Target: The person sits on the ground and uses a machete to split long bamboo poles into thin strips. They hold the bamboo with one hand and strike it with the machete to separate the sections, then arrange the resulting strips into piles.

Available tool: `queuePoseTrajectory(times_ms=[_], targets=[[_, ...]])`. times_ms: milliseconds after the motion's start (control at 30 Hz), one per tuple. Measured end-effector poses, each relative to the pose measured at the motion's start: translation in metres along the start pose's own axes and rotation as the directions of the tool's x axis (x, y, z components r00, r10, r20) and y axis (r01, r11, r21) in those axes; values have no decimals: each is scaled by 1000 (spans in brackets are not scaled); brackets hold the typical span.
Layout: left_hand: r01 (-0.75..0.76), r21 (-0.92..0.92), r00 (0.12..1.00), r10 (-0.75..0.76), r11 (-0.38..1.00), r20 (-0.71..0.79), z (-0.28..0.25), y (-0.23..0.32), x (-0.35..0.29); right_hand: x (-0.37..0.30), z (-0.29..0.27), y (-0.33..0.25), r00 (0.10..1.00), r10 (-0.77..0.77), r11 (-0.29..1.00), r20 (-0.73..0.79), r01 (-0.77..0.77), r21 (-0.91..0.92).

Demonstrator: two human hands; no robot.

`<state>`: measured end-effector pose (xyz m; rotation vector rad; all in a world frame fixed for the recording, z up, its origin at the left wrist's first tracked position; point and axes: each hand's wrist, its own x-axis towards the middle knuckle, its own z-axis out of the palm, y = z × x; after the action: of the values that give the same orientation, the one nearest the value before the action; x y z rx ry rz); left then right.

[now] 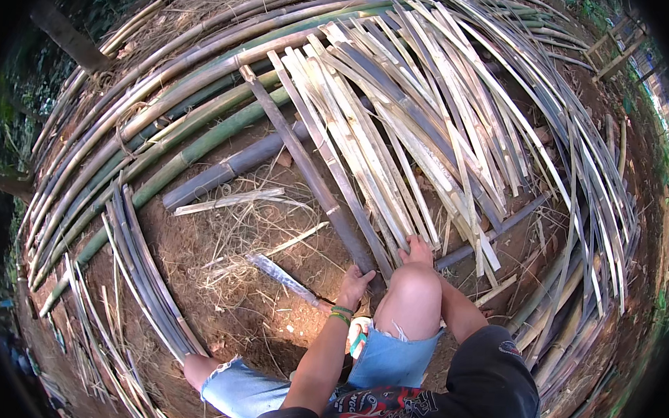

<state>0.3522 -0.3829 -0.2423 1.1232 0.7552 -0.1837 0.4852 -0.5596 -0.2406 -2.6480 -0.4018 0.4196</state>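
Observation:
My left hand [355,285] is closed at the near end of a dark split bamboo strip [306,165], with the thumb pointing right. That strip stretches away to the far left and rests across the round poles. My right hand [416,252] is closed at the near end of the pale split bamboo strips [354,137], just beyond my raised knee; its fingertips are partly hidden. Beside my left wrist, a knife with a long, whitish blade [281,275] lies low over the soil, and its handle runs behind the wrist.
Long green and brown bamboo poles [192,150] curve across the left and far side. A thick dark bamboo piece [230,166] lies among fibre shavings [249,234]. Thin strips [147,274] lean by my left knee. More long strips [582,170] and poles [554,314] lie at the right.

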Motion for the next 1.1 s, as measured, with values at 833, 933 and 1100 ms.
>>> queuePoseTrajectory(times_ms=[833, 933, 1100], targets=[[70, 257, 989, -34, 964, -144, -66, -11, -31, 53, 20, 2, 936, -41, 967, -349, 125, 222], [55, 169, 985, -25, 984, -174, -69, -9, -38, 50, 20, -4, 956, 219, 919, -193, -136, 370], [48, 136, 987, -27, 990, -156, -81, -5, -42, 51, 18, 17, 985, 53, 948, -162, 2, 318]])
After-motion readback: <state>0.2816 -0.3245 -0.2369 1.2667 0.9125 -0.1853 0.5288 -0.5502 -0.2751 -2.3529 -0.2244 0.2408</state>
